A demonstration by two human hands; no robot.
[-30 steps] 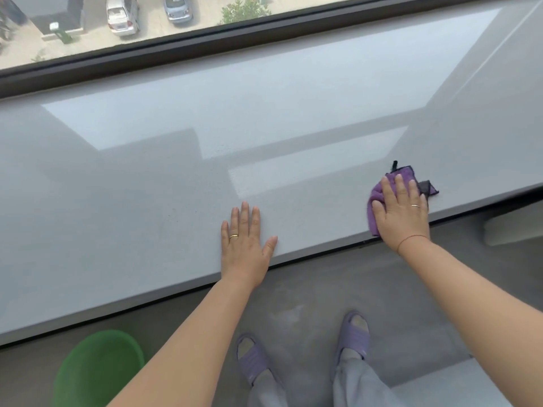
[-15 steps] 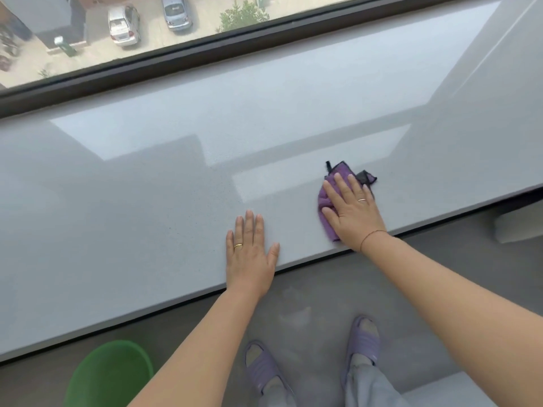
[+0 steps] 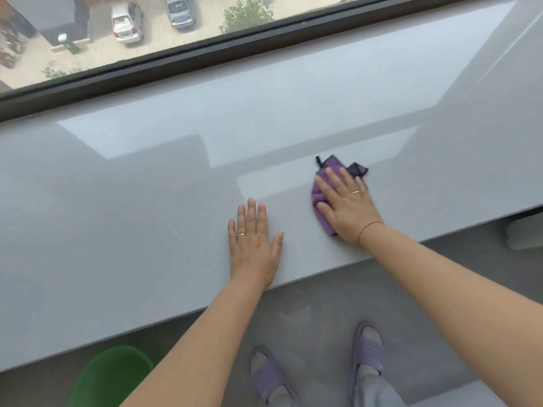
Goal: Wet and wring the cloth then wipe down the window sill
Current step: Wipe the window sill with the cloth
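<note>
The right hand [image 3: 348, 205], flat on the cloth [image 3: 320, 198], has slid it leftward toward the left hand [image 3: 254, 245], open at its 8 o'clock on the sill [image 3: 117, 230]. Wiping is underway.

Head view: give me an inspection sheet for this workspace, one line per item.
Surface: grey window sill, glossy, with pale patches of daylight; no dirt that I can make out.
Job's things: purple cloth, bunched under the right hand near the sill's front edge, a dark tag showing at its far end.
Clutter: nothing seen on the sill.
Grippers: left hand flat on the sill, palm down, empty; right hand pressing flat on the cloth.
Cables: nothing seen.
Surroundings: green basin on the floor below the sill; purple slippers on the feet; dark window frame, parked cars outside.
</note>
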